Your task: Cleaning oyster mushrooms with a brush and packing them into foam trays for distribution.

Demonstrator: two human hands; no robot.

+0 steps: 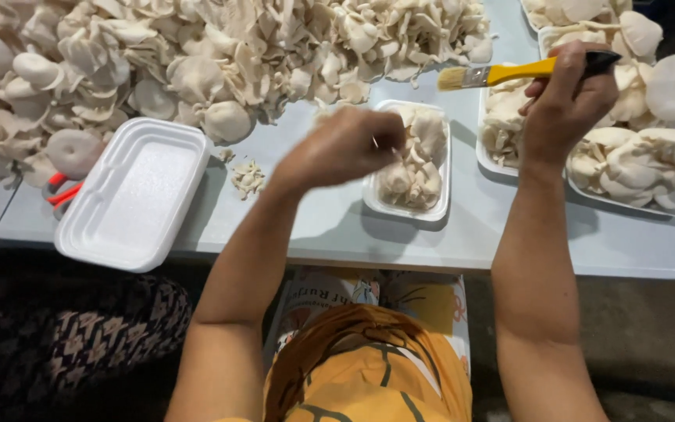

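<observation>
I see bare surface [306, 223] left of the small mushroom tray [409, 205]; the mushroom heap [197, 55] blocks behind it, filled trays [634, 202] crowd right.

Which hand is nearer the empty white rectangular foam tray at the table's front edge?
Left. The left hand hovers over the small mushroom-filled tray, just right of the empty white foam tray. The right hand is farther right, holding a yellow-handled brush.

One brush [501, 74], one empty tray [134, 195], three filled trays [439, 207], two hands [345, 148].

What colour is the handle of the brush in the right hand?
Yellow with a black end, on the brush, head view.
</observation>
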